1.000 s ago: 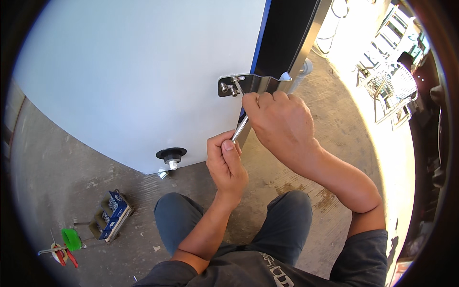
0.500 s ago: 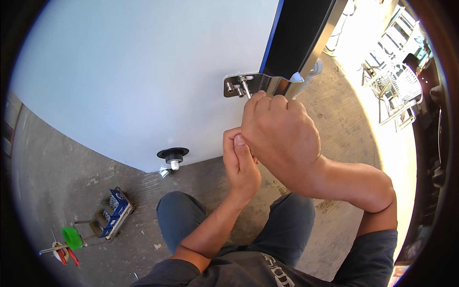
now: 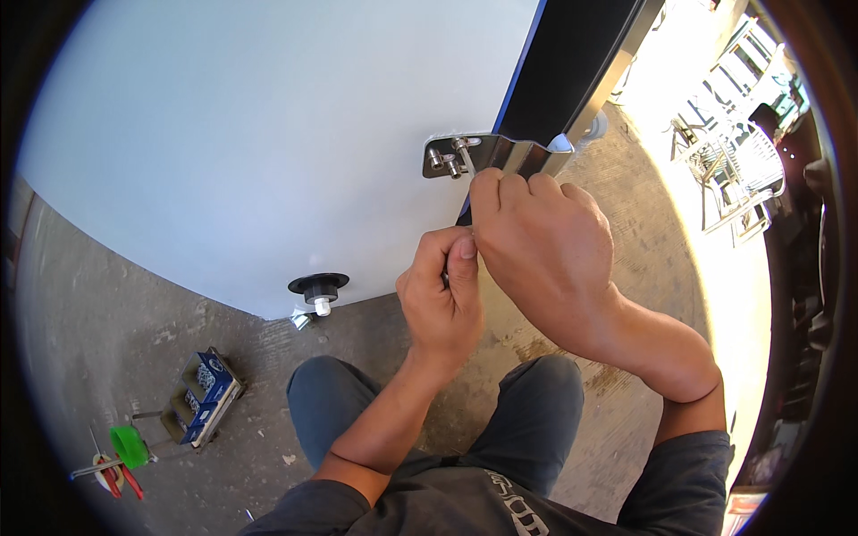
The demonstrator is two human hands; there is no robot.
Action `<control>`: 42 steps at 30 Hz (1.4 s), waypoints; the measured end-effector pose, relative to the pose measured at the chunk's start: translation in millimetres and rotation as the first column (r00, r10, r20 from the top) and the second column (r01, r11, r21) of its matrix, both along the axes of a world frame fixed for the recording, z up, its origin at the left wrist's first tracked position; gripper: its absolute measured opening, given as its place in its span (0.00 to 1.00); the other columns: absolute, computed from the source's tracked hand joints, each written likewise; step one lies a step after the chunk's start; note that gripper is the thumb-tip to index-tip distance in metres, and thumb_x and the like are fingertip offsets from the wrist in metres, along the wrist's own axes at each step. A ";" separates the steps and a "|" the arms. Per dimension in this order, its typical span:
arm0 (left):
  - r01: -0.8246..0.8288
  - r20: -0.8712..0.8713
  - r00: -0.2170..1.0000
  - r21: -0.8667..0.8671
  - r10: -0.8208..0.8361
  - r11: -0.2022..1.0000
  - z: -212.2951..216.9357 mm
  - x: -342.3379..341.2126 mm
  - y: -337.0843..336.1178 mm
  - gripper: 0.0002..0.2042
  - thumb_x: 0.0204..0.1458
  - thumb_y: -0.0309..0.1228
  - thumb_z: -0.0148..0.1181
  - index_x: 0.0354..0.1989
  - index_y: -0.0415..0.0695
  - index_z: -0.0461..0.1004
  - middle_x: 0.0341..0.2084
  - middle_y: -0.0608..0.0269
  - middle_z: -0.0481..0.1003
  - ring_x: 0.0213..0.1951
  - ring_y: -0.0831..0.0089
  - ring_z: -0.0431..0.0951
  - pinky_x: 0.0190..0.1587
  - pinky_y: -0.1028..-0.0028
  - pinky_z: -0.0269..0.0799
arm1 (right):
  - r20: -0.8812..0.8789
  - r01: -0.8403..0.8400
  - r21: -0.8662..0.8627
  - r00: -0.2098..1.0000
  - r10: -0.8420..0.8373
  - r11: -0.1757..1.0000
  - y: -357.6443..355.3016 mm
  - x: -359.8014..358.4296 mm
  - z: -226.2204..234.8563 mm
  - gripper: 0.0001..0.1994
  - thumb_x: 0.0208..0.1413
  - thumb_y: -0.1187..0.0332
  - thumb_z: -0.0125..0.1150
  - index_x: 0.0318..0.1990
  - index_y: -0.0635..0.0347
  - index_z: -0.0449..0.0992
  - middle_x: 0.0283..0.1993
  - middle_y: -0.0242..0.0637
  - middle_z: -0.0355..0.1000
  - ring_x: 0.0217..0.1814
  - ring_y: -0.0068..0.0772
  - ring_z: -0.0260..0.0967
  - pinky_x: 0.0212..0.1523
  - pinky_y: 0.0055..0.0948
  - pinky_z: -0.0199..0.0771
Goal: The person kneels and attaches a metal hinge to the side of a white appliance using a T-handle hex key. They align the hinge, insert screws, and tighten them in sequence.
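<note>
A steel bracket (image 3: 500, 154) is fixed to the lower face of a large pale panel (image 3: 268, 134); several short cylinder-head bolts (image 3: 454, 168) stand out of it. From one bolt a thin silver hex key (image 3: 469, 163) runs down into my right hand (image 3: 545, 246), whose fingers are wrapped round it, knuckles up. Just below and to the left, my left hand (image 3: 440, 290) is closed, thumb pressed against the forefinger and touching the right hand. Something dark shows in its curl, too hidden to name.
A black flanged fitting with a white tip (image 3: 322, 306) sticks out of the panel's bottom edge. On the concrete floor at left lie a blue parts bin (image 3: 206, 397) of small hardware, a green cup-like thing (image 3: 130, 447) and red-handled pliers (image 3: 130, 480). Metal chairs (image 3: 751, 161) stand at far right.
My right hand has shifted slightly right, the hex key tilting with it. The left hand has turned and moved a little left, its fingers more curled.
</note>
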State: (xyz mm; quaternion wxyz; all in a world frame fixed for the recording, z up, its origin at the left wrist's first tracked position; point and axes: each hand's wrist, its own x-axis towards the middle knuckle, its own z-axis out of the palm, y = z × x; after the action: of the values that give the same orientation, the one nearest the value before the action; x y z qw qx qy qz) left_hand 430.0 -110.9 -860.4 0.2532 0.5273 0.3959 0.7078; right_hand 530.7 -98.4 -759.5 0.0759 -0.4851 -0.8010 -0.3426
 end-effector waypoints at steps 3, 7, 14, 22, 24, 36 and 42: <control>0.018 -0.075 0.997 -0.028 -0.020 0.999 2.4 -8.5 -0.1 0.05 0.66 0.27 0.60 0.39 0.39 0.76 0.19 0.64 0.75 0.22 0.79 0.72 0.27 0.76 0.68 | -0.034 0.003 -0.002 0.999 -0.003 1.000 -0.4 -0.9 0.6 0.11 0.46 0.67 0.68 0.28 0.54 0.68 0.22 0.31 0.69 0.24 0.31 0.73 0.25 0.30 0.72; 0.038 -0.056 0.998 0.010 -0.037 0.999 7.0 -11.8 1.2 0.04 0.66 0.27 0.60 0.39 0.39 0.77 0.20 0.65 0.76 0.22 0.81 0.73 0.27 0.78 0.68 | -0.077 -0.033 0.023 0.996 0.035 0.999 2.2 -1.3 0.6 0.11 0.46 0.66 0.68 0.28 0.54 0.69 0.21 0.31 0.69 0.24 0.31 0.73 0.25 0.30 0.71; 0.082 -0.076 0.994 0.001 -0.081 0.997 15.8 -15.8 0.8 0.04 0.65 0.26 0.63 0.41 0.38 0.79 0.22 0.64 0.79 0.24 0.84 0.73 0.26 0.79 0.68 | -0.141 -0.070 0.095 0.987 0.083 0.993 6.7 3.4 -8.3 0.12 0.47 0.60 0.69 0.28 0.56 0.74 0.18 0.28 0.68 0.22 0.25 0.71 0.20 0.26 0.65; -0.009 -0.393 0.919 0.046 0.027 0.999 65.4 -32.0 3.5 0.04 0.62 0.28 0.65 0.35 0.44 0.78 0.17 0.61 0.76 0.16 0.69 0.76 0.21 0.72 0.67 | -0.664 0.009 -0.219 0.732 -0.156 0.976 3.6 -10.6 -35.4 0.08 0.55 0.67 0.64 0.34 0.55 0.69 0.21 0.34 0.74 0.22 0.40 0.75 0.21 0.37 0.68; -0.037 -0.520 0.852 0.053 0.059 0.998 80.3 -34.7 6.1 0.06 0.63 0.31 0.63 0.33 0.45 0.76 0.16 0.60 0.75 0.17 0.62 0.77 0.20 0.68 0.67 | -0.730 -0.015 -0.105 0.681 -0.067 0.994 2.0 -16.5 -40.9 0.07 0.58 0.68 0.62 0.37 0.56 0.69 0.22 0.37 0.75 0.24 0.45 0.76 0.23 0.42 0.69; -0.205 -0.952 0.262 0.106 0.159 0.973 103.9 -5.1 10.2 0.09 0.61 0.36 0.64 0.42 0.44 0.77 0.16 0.63 0.77 0.19 0.59 0.80 0.23 0.66 0.72 | -0.917 -0.625 -0.112 -0.236 -0.323 0.773 6.3 -41.5 -72.7 0.10 0.67 0.61 0.60 0.43 0.58 0.73 0.31 0.32 0.75 0.34 0.28 0.74 0.31 0.35 0.70; 0.206 -0.963 0.263 -0.003 -0.058 0.979 80.2 -6.7 5.5 0.20 0.55 0.38 0.69 0.53 0.42 0.76 0.19 0.59 0.77 0.25 0.63 0.82 0.28 0.67 0.75 | -0.439 -0.628 0.262 -0.754 -0.490 0.733 -16.8 -69.9 -139.9 0.11 0.74 0.58 0.51 0.48 0.56 0.72 0.22 0.22 0.59 0.22 0.15 0.57 0.22 0.22 0.58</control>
State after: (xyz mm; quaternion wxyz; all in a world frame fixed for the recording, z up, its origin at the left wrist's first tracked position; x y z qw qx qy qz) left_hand 423.3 -105.4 -780.2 -0.0109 0.8919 0.3786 0.2472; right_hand 460.9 -115.2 -899.4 0.6662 -0.2595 -0.2710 0.6445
